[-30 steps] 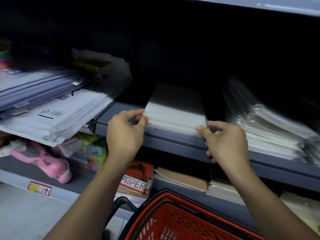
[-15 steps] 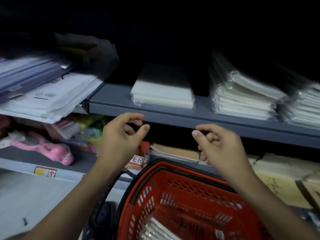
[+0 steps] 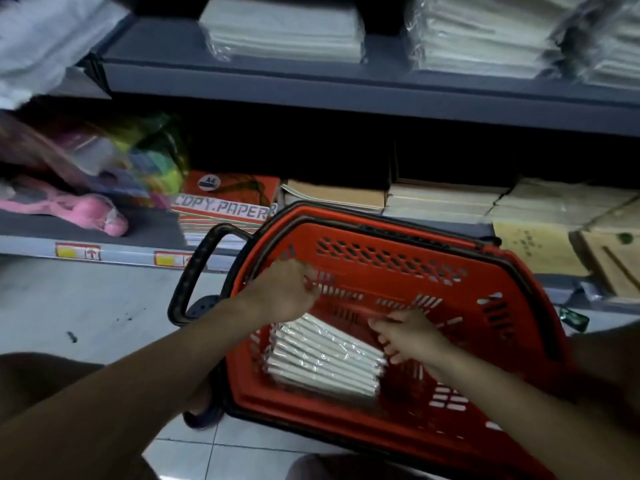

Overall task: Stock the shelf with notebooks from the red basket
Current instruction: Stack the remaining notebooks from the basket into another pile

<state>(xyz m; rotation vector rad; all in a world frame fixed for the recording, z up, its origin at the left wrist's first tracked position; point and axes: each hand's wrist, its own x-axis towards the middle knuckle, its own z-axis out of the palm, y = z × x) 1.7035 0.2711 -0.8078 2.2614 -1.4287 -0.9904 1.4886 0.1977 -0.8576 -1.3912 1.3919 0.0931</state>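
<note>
The grey metal shelf [image 3: 346, 95] already carries plastic-wrapped stacks at its front edge. Below, the red plastic basket [image 3: 460, 407] sits on the floor, within easy reach. Inside lies a shrink-wrapped pack of white notebooks [image 3: 322, 356] — left hand [image 3: 284, 292] and right hand [image 3: 408, 336] hover at its ends, loosely curled, holding nothing yet, probably to lift it level.

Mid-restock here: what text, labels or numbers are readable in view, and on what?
"COPY.PAPER": red ream wrapper, lower shelf.
"A4": round badge on that wrapper.
Shelf-edge price tags: too blurred to read.
Yellow booklet, lower right: print too small to read.
Wrapped notebooks in red basket: no text visible.
</note>
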